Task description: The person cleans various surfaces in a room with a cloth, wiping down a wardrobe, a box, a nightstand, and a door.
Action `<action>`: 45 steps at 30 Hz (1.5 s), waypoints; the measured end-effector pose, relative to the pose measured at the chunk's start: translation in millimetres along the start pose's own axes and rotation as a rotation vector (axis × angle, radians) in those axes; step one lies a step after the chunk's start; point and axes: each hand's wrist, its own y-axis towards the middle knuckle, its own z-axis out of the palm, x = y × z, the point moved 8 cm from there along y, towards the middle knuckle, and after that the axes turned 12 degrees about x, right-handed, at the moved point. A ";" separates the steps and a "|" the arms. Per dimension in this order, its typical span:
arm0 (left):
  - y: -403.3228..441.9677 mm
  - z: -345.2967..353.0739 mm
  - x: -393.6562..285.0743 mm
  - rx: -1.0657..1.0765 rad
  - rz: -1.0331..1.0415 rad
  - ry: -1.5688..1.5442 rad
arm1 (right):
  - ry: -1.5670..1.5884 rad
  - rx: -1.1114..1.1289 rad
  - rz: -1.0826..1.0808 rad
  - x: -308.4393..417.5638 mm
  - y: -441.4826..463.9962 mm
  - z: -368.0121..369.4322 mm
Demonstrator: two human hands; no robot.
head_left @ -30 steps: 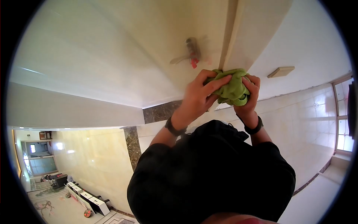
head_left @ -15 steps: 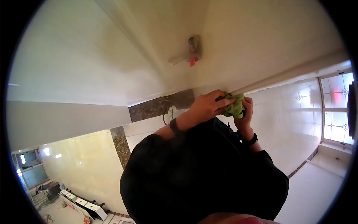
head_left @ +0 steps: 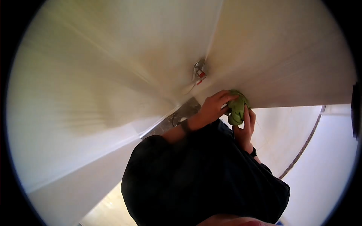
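Note:
A bunched green cloth (head_left: 237, 109) is between my two hands in front of my chest. My left hand (head_left: 215, 106) grips it from the left, its fingers curled over the upper side. From the lower right, my right hand (head_left: 246, 127) holds the cloth with fingers bent around it. Part of each hand's grip is hidden by the folds. Beyond my hands, a metal fitting like a door handle (head_left: 198, 69), with something red on it, sticks out from a pale upright surface.
Pale, smooth panels (head_left: 94, 75) rise ahead and to the left, meeting in a corner line. A dark marble-patterned strip (head_left: 160, 128) runs low behind my left forearm. At the right lies a light floor (head_left: 279, 132) with a dark border (head_left: 301, 150).
My view has swung round, so the window at right and the furnished room at lower left have left the picture. Both hands still hold the cloth, which has been turned and reshaped.

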 end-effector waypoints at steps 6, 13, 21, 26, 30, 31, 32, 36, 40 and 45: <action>16.5 -43.6 31.3 -0.205 0.060 0.084 | -0.022 -0.038 0.051 24.8 53.4 39.6; 45.3 -82.6 -13.4 -0.395 0.217 -0.055 | -0.020 -0.233 -0.035 64.2 105.4 12.3; 49.3 -28.1 -46.7 -0.177 0.511 0.024 | -0.201 -0.630 0.019 47.1 34.8 -22.6; 32.1 6.6 12.0 -0.025 0.399 0.072 | -0.153 -0.523 0.107 7.3 8.6 18.2; 64.1 -9.4 50.6 0.014 0.282 0.012 | -0.074 -0.395 0.233 -7.1 52.9 35.3; 72.8 -18.4 45.6 0.014 0.267 -0.007 | -0.062 -0.381 0.241 -2.3 65.5 30.4; 82.2 -26.2 37.3 0.016 0.252 -0.028 | -0.050 -0.366 0.250 2.5 77.0 22.4; 25.0 -55.6 -9.8 -0.096 0.396 -0.035 | -0.187 -0.449 0.091 68.1 42.2 16.6; 71.8 -43.0 -68.4 -0.115 0.556 -0.102 | -0.269 -0.653 0.006 69.2 54.8 -46.4; 84.9 -25.3 -72.7 -0.101 0.605 -0.074 | -0.274 -0.752 0.014 45.6 51.6 -54.9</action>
